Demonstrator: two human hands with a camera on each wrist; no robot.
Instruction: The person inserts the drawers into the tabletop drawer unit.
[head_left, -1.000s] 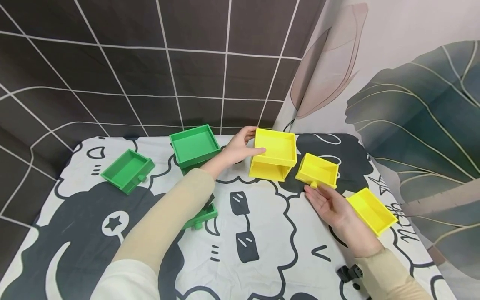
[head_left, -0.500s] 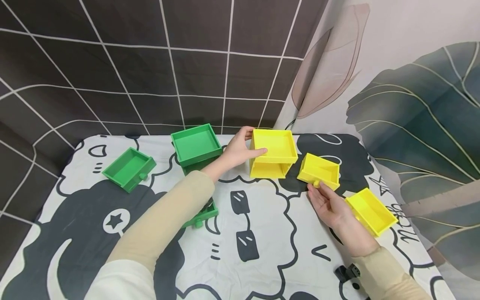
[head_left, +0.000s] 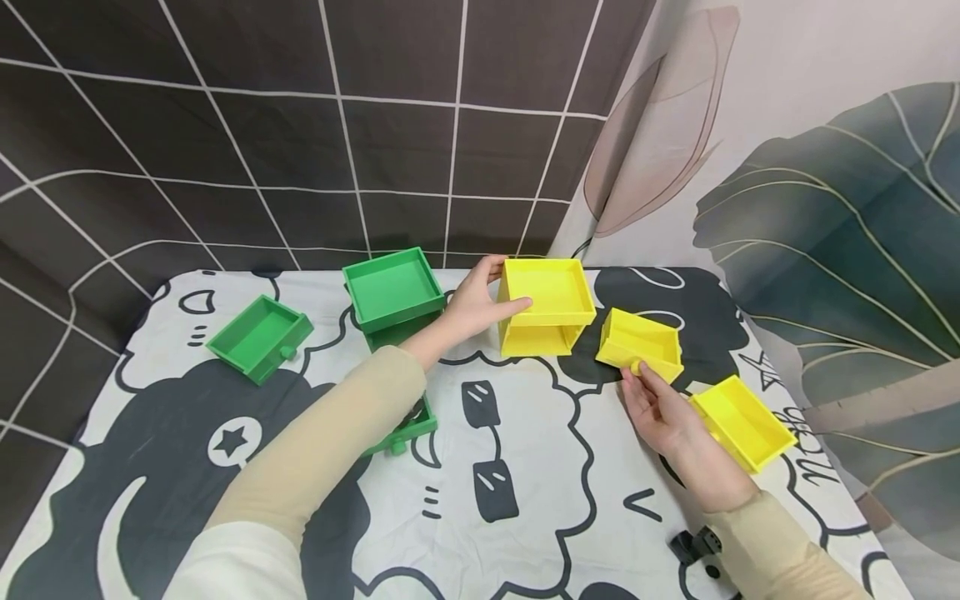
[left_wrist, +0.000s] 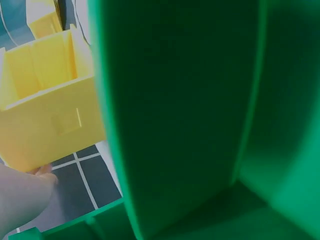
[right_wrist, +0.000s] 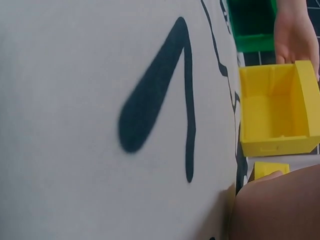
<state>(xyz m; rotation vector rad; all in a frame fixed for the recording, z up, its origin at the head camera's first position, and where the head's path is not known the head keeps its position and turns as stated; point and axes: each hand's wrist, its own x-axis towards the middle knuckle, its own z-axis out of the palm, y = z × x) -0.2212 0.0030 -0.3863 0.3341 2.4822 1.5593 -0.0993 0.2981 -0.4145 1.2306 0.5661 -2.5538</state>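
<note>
My left hand [head_left: 477, 302] holds the left side of a yellow cabinet [head_left: 551, 292], thumb over its top edge and fingers behind. The cabinet's open front faces me; in the left wrist view the cabinet [left_wrist: 55, 120] appears beyond a big green wall. To its right, my right hand [head_left: 663, 421] pinches the round knob of a small yellow drawer [head_left: 647, 337], which looks tilted. In the right wrist view my right hand [right_wrist: 280, 205] hides most of that drawer [right_wrist: 270, 168]. A second yellow drawer [head_left: 742, 422] lies beside my right wrist.
A green cabinet [head_left: 393, 290] stands left of the yellow one, partly behind my left forearm. One green drawer [head_left: 262, 333] lies at far left; another [head_left: 411, 429] shows below my forearm. Dark curtain [head_left: 397, 150] hangs behind the patterned cloth [head_left: 525, 550].
My right hand has moved slightly up and right and taken the drawer's knob. That drawer has shifted a little right. The yellow cabinet has slid slightly left under my left hand.
</note>
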